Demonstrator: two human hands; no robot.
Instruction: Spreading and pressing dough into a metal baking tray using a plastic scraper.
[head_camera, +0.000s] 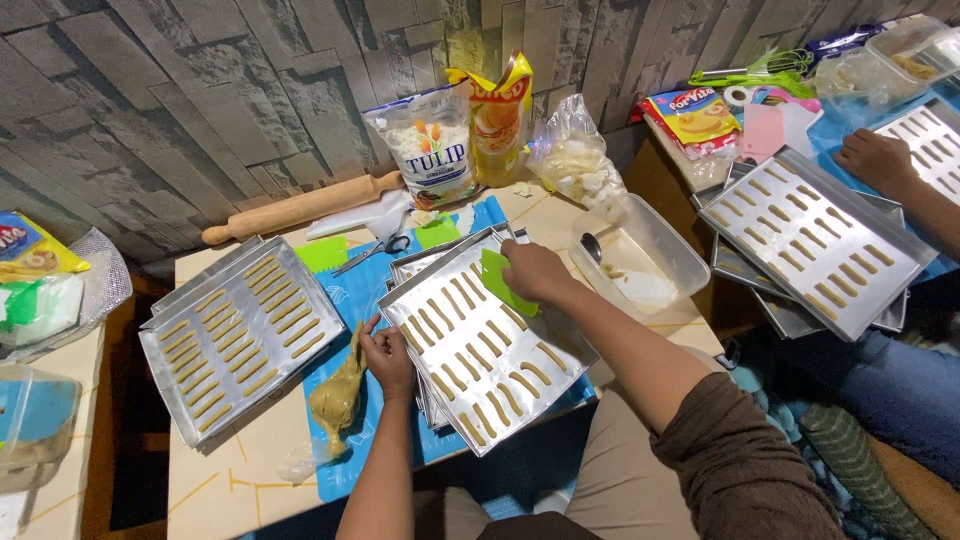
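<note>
scraper over the middle tray, piping bag parked

right hand (535, 272) pinches a green scraper (497, 283) over the middle tray (560, 352), blade down toward the dough strips (470, 345), likely to tidy them. left hand (385, 352) steadies the tray's near-left edge, fingers curled on it, beside the piping bag (338, 395). tray's long axis runs diagonally, far-left to near-right; strips lie across it.

Tray (490, 350) of dough strips centre on bench (225, 480); piping bag (338, 395) just left; second tray (235, 335) further left; rolling pin (300, 207) behind; tub (645, 262) right.
</note>
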